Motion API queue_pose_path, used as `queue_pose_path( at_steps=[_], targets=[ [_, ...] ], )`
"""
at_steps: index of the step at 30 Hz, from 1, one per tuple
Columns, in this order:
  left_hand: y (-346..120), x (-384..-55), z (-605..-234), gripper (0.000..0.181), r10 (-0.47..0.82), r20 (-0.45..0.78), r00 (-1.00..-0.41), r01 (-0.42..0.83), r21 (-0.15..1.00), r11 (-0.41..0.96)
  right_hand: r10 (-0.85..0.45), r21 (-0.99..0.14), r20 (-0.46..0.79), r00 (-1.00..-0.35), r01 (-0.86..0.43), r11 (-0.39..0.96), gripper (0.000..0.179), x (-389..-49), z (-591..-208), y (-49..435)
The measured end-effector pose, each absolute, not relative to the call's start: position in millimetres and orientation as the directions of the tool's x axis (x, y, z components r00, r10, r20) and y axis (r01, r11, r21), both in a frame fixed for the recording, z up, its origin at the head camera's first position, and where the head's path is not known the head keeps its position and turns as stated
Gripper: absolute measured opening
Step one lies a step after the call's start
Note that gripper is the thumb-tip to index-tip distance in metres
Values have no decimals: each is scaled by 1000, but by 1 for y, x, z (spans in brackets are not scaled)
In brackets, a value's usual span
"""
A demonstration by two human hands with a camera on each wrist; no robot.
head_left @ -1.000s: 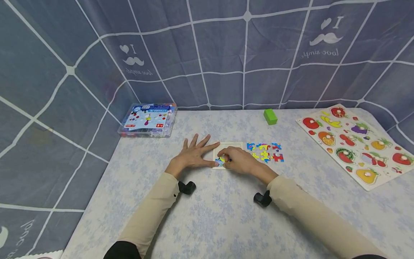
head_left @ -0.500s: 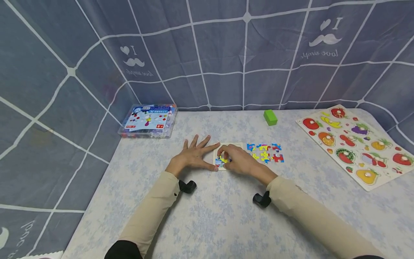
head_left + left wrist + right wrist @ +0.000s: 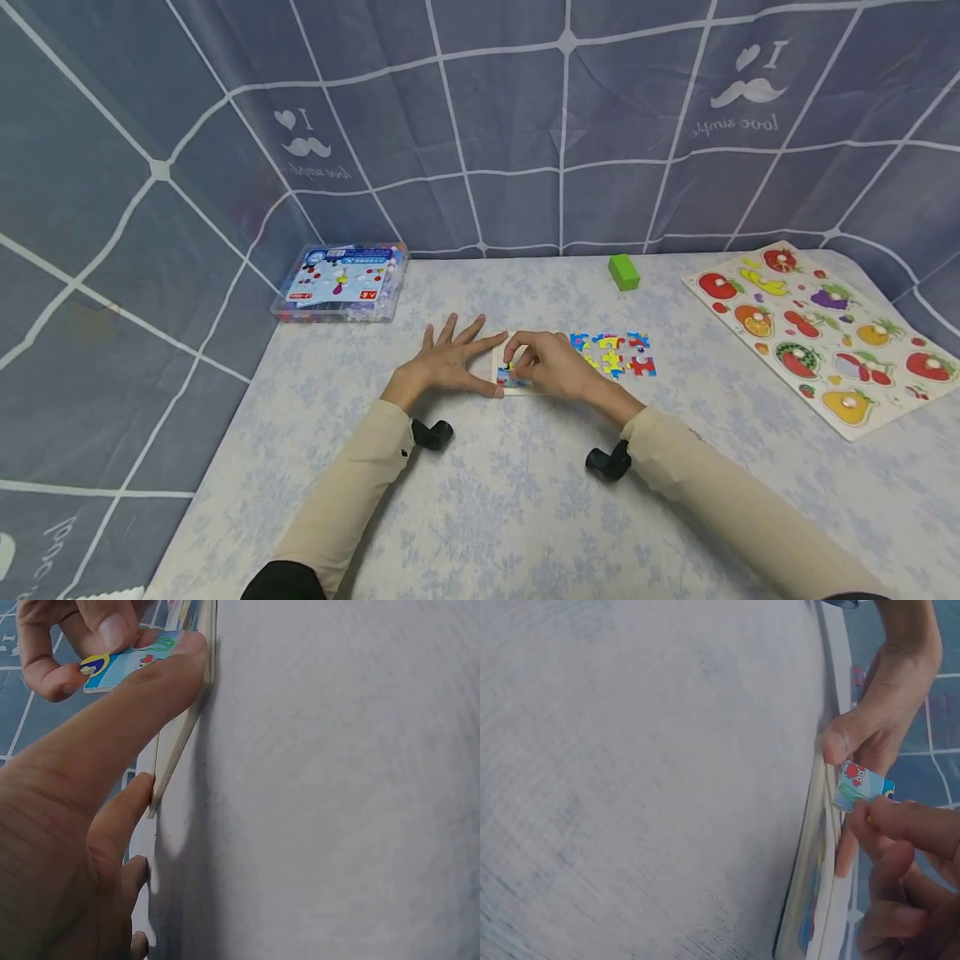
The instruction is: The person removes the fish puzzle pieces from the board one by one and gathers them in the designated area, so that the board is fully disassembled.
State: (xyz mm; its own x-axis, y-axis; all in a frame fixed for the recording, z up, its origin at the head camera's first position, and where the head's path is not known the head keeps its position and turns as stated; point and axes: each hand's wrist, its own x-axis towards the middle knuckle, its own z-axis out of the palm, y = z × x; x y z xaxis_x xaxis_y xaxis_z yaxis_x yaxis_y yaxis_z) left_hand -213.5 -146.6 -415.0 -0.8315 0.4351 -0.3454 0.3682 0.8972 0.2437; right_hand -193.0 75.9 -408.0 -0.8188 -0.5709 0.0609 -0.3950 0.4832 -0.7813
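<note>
My left hand (image 3: 442,364) lies with fingers spread at the left side of a small wooden puzzle tray (image 3: 180,739). Its thumb and index finger touch the tray's edge. Over the tray, my right hand (image 3: 552,364) pinches a jigsaw piece (image 3: 855,782) between thumb and fingertips. The piece is light blue with a red crab, green weed and a yellow-and-blue patch. It stands tilted, and its lower edge is close to the left thumb (image 3: 191,649). Much of the tray's inside is hidden behind the right hand.
Several loose jigsaw pieces (image 3: 611,364) lie in rows right of the tray. A green block (image 3: 624,272) sits near the back. At the right is a fruit-shape puzzle board (image 3: 825,333), and at the back left a clear plastic case (image 3: 341,283) with a printed label.
My right hand's fingers have shifted slightly and now cover more of the tray, with less of its picture showing. The left hand keeps its place at the tray's edge.
</note>
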Motion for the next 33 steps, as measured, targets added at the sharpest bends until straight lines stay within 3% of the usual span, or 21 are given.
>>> queue_pose_path(
  at_steps=[19, 33],
  targets=[
    [-146, -214, -417, 98, 422, -335, -842, 345, 266, 900, -491, -829, -51, -870, -236, 506, 17, -192, -406, 130],
    [-147, -213, -416, 99, 421, -335, -843, 340, 274, 899, -454, -797, -82, -887, -215, 564, 15, -185, -410, 167]
  ],
)
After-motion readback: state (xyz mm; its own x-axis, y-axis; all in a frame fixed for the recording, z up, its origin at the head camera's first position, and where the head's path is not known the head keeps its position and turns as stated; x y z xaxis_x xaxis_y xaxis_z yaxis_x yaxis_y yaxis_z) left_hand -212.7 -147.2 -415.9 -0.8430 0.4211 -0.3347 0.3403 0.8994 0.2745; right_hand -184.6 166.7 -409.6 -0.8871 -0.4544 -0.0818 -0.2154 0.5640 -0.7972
